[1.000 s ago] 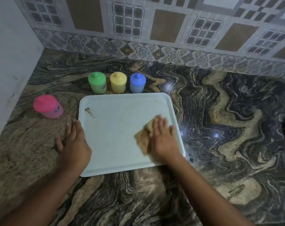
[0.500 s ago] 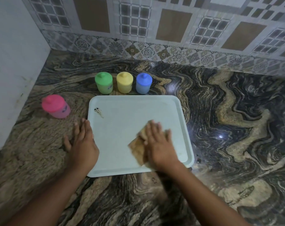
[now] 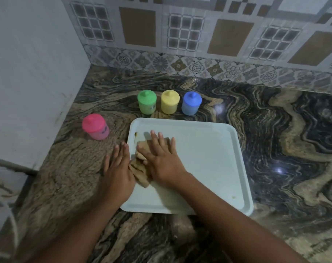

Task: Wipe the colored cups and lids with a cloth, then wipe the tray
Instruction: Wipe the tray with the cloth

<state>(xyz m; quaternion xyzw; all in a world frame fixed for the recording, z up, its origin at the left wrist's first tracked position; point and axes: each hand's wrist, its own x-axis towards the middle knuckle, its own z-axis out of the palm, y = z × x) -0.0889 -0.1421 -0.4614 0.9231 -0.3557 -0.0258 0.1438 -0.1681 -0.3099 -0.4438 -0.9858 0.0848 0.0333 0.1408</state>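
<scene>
A pale tray (image 3: 208, 158) lies flat on the marbled counter. My right hand (image 3: 161, 158) presses flat on a crumpled brown cloth (image 3: 139, 171) at the tray's left side, fingers spread. My left hand (image 3: 117, 169) rests palm down at the tray's left edge, fingers apart, touching the rim and the counter. Behind the tray stand a green cup (image 3: 147, 104), a yellow cup (image 3: 169, 104) and a blue cup (image 3: 191, 105), each with its lid on. A pink lidded cup (image 3: 95, 126) stands apart to the left. A small dark mark (image 3: 136, 134) shows near the tray's far left corner.
A plain wall (image 3: 28, 73) closes the left side and a patterned tiled wall (image 3: 199, 44) runs along the back. The marbled counter (image 3: 284, 139) stretches wide to the right of the tray. A small speck (image 3: 233, 197) lies near the tray's front right.
My right hand slid the cloth from the tray's right front area across to its left side, close to my left hand. The left hand stayed at the left rim.
</scene>
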